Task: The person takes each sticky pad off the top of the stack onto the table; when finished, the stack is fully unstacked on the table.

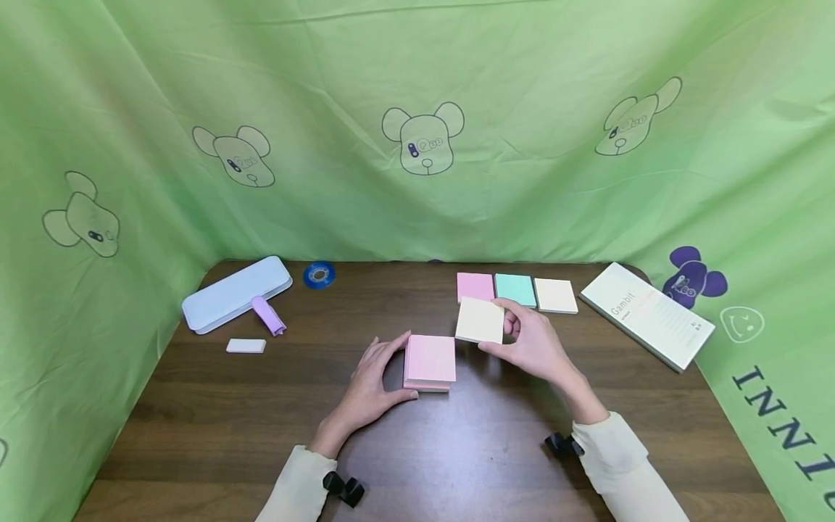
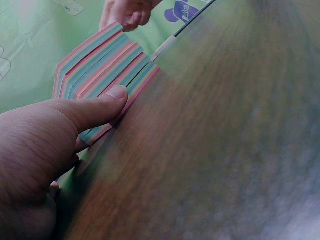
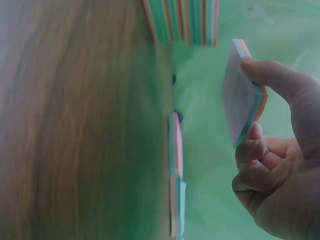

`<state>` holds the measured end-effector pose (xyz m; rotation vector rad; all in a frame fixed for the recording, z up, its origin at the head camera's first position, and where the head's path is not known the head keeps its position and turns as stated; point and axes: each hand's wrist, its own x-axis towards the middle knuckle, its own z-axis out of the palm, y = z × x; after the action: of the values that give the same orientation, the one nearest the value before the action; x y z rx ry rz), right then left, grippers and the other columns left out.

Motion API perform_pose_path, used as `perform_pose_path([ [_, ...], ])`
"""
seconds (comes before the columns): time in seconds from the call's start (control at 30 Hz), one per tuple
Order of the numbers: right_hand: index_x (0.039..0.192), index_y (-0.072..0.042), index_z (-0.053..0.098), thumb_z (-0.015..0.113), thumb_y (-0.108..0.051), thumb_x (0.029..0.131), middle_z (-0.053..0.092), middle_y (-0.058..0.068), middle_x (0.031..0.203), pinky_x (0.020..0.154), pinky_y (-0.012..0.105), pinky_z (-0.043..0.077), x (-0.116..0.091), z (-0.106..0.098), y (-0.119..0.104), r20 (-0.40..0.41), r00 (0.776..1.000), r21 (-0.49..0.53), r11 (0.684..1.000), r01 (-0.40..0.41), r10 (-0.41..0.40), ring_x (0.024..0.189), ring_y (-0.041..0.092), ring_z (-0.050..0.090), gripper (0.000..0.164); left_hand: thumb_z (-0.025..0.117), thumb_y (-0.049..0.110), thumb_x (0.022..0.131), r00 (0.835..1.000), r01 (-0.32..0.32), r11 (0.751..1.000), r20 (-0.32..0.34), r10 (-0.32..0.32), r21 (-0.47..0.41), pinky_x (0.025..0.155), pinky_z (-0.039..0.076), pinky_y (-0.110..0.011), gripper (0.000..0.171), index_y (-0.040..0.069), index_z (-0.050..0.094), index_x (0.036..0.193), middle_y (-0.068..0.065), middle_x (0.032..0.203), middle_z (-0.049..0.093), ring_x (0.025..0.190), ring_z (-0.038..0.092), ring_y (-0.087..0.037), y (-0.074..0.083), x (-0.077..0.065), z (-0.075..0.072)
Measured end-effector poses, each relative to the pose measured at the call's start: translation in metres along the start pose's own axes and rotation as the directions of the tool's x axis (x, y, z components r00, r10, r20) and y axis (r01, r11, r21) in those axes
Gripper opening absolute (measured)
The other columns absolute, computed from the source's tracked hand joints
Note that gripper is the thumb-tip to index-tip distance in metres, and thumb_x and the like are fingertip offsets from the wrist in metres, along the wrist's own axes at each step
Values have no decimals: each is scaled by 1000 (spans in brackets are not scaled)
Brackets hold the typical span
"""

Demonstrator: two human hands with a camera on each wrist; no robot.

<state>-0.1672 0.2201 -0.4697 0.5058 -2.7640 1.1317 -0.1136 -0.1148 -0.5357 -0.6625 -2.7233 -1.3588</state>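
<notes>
Cream pad (image 1: 480, 320) up off the table (image 1: 293, 442), just right of the pink-topped stack (image 1: 430, 359)!
Right hand (image 1: 533, 344) pinches it, thumb on the near edge, fingers at the far one; it looks light and fairly stiff, best held by opposite edges. Left hand (image 1: 370, 384) grips the stack between thumb and fingers; those layers could slide.

There, "Gambit" is spotted on the white pad (image 1: 646, 317) at far right, its smaller print too tiny to be read; "INN" is seen on the right-hand green curtain (image 1: 783, 290); the bear heads' (image 1: 427, 156) lettering is blurred.
</notes>
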Motion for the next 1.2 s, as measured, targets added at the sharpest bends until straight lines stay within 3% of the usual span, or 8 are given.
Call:
perform_pose_path([
  [0.27,139,-5,69,100,-37,78,56,-7,80,62,30,41,4,8,23,127,990,-151,988,-39,58,69,10,49,76,102,22,81,1000,7,1000,4,-7,2,140,14,-56,109,19,43,172,-4,156,63,148,53,-29,-1,0,1],
  [0.43,146,-2,65,99,-35,79,57,-6,85,61,34,44,4,15,31,178,983,-193,981,-17,52,72,13,50,82,102,23,81,1000,9,1000,1,-9,9,140,14,-56,109,21,42,173,-4,155,63,147,53,-29,-2,0,1],
  [0.57,150,3,59,99,-35,80,60,-3,87,62,37,45,3,20,39,163,986,-173,985,-6,35,72,15,52,89,102,23,81,1000,8,1000,3,-8,13,140,14,-56,109,22,42,173,-4,155,64,147,53,-28,-2,0,1],
  [0.77,143,3,60,97,-43,82,63,-2,86,59,36,45,7,25,53,139,990,-126,992,2,15,71,15,54,85,102,22,81,1000,9,1000,1,-9,9,140,15,-56,109,19,43,172,-4,155,64,147,54,-29,-2,0,1],
  [0.9,146,2,60,95,-48,85,62,-3,85,58,35,43,9,30,68,130,992,-116,993,12,3,69,15,53,86,102,22,81,1000,10,1000,8,-10,7,140,14,-56,109,18,43,172,-4,155,64,147,53,-29,-2,0,1],
  [1.03,149,2,61,96,-43,84,62,-3,84,59,36,44,10,26,58,130,991,-107,994,-15,29,69,15,53,87,102,22,81,1000,7,1000,5,-7,0,140,14,-56,109,17,43,172,-4,155,64,147,54,-29,-1,0,1],
  [1.2,155,-3,58,97,-46,83,62,-4,85,60,35,43,8,30,66,117,993,-115,993,-4,17,69,15,53,92,102,21,80,1000,7,1000,4,-7,-3,140,14,-56,109,17,43,172,-4,155,64,147,53,-30,0,0,0],
])
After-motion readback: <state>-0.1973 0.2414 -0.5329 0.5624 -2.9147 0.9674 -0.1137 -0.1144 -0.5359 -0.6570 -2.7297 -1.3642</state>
